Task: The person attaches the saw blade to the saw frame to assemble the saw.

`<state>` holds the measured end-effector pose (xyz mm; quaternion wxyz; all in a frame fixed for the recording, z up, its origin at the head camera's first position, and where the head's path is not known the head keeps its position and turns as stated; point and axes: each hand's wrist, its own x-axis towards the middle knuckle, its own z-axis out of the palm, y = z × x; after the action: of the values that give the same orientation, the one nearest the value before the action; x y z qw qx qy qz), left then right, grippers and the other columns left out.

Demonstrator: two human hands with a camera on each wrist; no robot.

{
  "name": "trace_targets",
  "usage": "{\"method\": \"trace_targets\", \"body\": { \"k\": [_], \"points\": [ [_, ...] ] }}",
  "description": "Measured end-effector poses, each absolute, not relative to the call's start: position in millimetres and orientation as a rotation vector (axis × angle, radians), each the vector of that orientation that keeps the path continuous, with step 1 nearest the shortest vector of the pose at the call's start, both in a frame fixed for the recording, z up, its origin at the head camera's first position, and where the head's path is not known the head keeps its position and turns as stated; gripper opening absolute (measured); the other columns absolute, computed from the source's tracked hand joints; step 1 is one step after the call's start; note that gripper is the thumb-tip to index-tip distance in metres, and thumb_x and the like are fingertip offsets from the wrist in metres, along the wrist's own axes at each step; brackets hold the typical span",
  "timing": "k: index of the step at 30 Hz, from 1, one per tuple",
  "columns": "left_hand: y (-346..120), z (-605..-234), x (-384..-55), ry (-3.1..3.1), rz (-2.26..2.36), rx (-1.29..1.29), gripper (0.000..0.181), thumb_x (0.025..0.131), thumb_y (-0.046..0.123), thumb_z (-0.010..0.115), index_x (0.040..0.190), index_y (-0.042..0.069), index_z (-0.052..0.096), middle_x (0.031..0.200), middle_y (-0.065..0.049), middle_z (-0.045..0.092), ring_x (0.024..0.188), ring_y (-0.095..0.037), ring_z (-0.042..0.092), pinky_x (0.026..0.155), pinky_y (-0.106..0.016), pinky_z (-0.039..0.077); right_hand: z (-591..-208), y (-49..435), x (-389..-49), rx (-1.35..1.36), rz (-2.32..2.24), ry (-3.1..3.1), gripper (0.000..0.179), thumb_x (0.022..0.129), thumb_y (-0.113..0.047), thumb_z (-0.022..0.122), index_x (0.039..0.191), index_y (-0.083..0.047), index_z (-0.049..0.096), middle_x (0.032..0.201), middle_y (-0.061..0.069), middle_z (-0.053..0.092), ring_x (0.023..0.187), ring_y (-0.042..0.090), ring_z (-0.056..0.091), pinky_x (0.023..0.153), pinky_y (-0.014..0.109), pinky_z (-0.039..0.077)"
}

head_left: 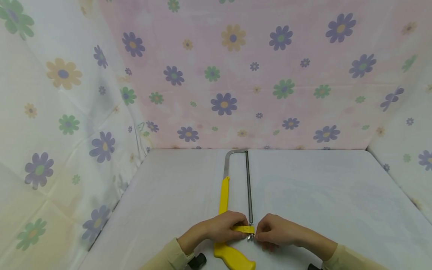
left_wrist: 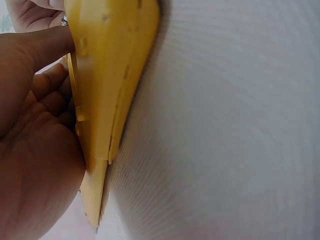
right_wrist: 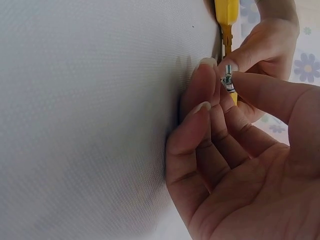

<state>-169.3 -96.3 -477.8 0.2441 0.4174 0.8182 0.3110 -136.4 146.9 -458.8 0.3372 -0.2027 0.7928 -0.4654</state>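
A hacksaw (head_left: 224, 195) with a yellow handle (head_left: 236, 257) lies on the white table, its metal bow pointing away from me and its grey blade (head_left: 249, 187) on the right. My left hand (head_left: 224, 226) reaches over the frame and holds the yellow part at the blade's near end, with thumb and fingers on either side. In the left wrist view, the yellow handle (left_wrist: 107, 75) runs beside the left palm (left_wrist: 35, 170). A silver wing nut (right_wrist: 228, 79) sits at that end. My right hand (head_left: 283, 230) pinches it between thumb and fingertips; the other fingers curl beneath.
The white tabletop (head_left: 320, 195) stretches out on both sides of the saw. Flowered cloth (head_left: 202, 90) hangs behind the table, with more along the left and right sides. Dark wrist devices (head_left: 197, 261) show below the sleeves.
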Motion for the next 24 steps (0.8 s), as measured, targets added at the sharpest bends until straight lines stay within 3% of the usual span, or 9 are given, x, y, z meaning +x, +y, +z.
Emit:
{"method": "trace_targets", "body": {
  "k": [13, 24],
  "points": [
    [-96.7, -477.6, -169.3, 2.233, 0.847, 1.141, 0.011, 0.102, 0.021, 0.066, 0.111, 0.016, 0.065, 0.096, 0.015, 0.058, 0.084, 0.002, 0.049, 0.079, -0.016, 0.045, -461.7, 146.0, -136.9, -0.596, -1.223, 2.087, 0.016, 0.095, -0.011, 0.069, 0.080, -0.005, 0.070, 0.065, 0.002, 0.062, 0.051, 0.012, 0.051, 0.046, 0.023, 0.040],
    [-96.8, -477.5, -170.0, 2.237, 0.837, 1.152, 0.011, 0.102, 0.021, 0.066, 0.112, 0.016, 0.065, 0.097, 0.015, 0.059, 0.085, 0.002, 0.050, 0.080, -0.016, 0.045, -462.5, 140.6, -138.8, -0.585, -1.212, 2.049, 0.014, 0.092, -0.012, 0.073, 0.079, -0.006, 0.074, 0.066, 0.003, 0.068, 0.052, 0.011, 0.055, 0.048, 0.022, 0.042]
  ]
}}
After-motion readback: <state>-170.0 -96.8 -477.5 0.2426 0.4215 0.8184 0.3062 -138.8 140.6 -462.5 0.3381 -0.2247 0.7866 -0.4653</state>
